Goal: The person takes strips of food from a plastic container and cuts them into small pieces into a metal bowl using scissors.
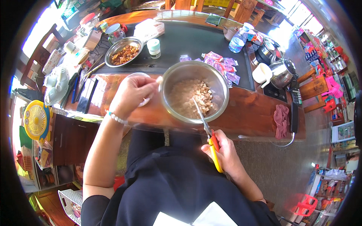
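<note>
My left hand [135, 94], with a beaded bracelet at the wrist, pinches a small pale piece [159, 79] at the left rim of a steel bowl [221, 84]. Small cream-coloured cubes [202, 94] lie in the bowl. My right hand [226, 152] holds scissors [212, 145] with red and yellow handles; their blades point into the bowl over the cubes and look nearly closed. Partly behind my left hand is a clear round container [144, 102]. Beyond the bowl lie several small purple and red packets [216, 60].
A steel dish of raisins [124, 55], a white-lidded jar [154, 48] and a tissue pack [148, 28] stand at the back left. At the right are a water bottle [238, 41], a white cup [262, 74], a glass kettle [282, 73] and a crumpled cloth [280, 121].
</note>
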Demonstrator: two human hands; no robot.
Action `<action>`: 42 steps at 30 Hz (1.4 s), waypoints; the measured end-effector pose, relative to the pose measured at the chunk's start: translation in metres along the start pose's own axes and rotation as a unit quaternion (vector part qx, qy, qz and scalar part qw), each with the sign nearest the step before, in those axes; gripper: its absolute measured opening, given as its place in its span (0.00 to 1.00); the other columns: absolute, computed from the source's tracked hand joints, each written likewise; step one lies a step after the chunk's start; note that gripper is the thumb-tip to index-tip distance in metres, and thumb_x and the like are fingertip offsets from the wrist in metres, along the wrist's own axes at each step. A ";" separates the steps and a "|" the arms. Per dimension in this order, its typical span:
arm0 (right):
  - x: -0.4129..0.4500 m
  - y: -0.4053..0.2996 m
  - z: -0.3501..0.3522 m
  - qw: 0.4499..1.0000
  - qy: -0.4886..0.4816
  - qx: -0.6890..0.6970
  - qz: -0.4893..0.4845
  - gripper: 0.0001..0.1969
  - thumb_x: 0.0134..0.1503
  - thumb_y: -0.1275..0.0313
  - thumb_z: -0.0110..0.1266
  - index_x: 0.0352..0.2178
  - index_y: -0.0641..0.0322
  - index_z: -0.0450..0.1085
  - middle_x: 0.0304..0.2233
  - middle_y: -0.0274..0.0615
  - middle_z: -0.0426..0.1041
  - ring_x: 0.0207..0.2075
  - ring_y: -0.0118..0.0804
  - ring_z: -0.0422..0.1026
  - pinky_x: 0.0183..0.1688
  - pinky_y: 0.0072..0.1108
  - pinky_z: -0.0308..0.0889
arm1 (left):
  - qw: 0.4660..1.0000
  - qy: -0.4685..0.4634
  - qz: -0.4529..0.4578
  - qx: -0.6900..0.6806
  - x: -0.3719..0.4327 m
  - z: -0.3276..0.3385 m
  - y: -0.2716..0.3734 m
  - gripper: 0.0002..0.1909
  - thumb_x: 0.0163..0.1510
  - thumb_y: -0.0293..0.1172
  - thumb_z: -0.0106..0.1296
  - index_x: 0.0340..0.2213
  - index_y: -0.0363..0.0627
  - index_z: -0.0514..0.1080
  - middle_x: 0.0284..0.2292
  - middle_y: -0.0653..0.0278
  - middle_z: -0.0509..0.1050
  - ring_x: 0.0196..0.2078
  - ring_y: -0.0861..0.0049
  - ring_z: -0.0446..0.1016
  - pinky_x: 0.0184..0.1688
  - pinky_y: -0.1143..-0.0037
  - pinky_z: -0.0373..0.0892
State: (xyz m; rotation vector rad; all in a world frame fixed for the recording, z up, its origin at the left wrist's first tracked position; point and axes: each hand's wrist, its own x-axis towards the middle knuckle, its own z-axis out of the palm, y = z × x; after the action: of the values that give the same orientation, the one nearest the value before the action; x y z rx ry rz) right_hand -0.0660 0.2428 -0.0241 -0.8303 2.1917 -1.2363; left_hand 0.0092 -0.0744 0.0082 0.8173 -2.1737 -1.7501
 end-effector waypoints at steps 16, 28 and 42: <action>-0.002 -0.007 -0.003 0.998 -0.016 -0.057 0.020 0.30 0.48 0.50 0.64 0.39 0.65 0.63 0.29 0.51 0.70 0.30 0.48 0.71 0.35 0.31 0.66 | 0.991 -0.109 0.029 0.070 -0.035 0.070 0.033 0.11 0.56 0.34 0.56 0.33 0.35 0.75 0.19 0.74 0.70 0.18 0.93 0.65 0.20 0.87 0.62; 0.001 -0.005 -0.005 0.999 0.004 -0.030 0.032 0.25 0.51 0.54 0.62 0.31 0.67 0.63 0.21 0.47 0.66 0.23 0.34 0.62 0.29 0.26 0.64 | 0.996 -0.083 -0.005 0.039 -0.040 0.065 0.029 0.10 0.54 0.31 0.57 0.33 0.35 0.76 0.22 0.70 0.74 0.18 0.92 0.67 0.21 0.87 0.65; -0.002 0.005 -0.002 1.000 0.005 -0.011 -0.022 0.30 0.51 0.47 0.60 0.33 0.65 0.61 0.23 0.44 0.64 0.25 0.36 0.64 0.31 0.26 0.63 | 0.998 -0.033 -0.045 -0.042 -0.040 0.061 0.033 0.09 0.54 0.31 0.56 0.32 0.36 0.76 0.22 0.70 0.74 0.19 0.91 0.68 0.21 0.88 0.65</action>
State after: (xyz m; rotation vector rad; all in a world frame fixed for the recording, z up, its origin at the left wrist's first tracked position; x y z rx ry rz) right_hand -0.0675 0.2471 -0.0271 -0.8861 2.2098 -1.2419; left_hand 0.0017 0.0018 0.0306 0.8604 -2.1183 -1.9252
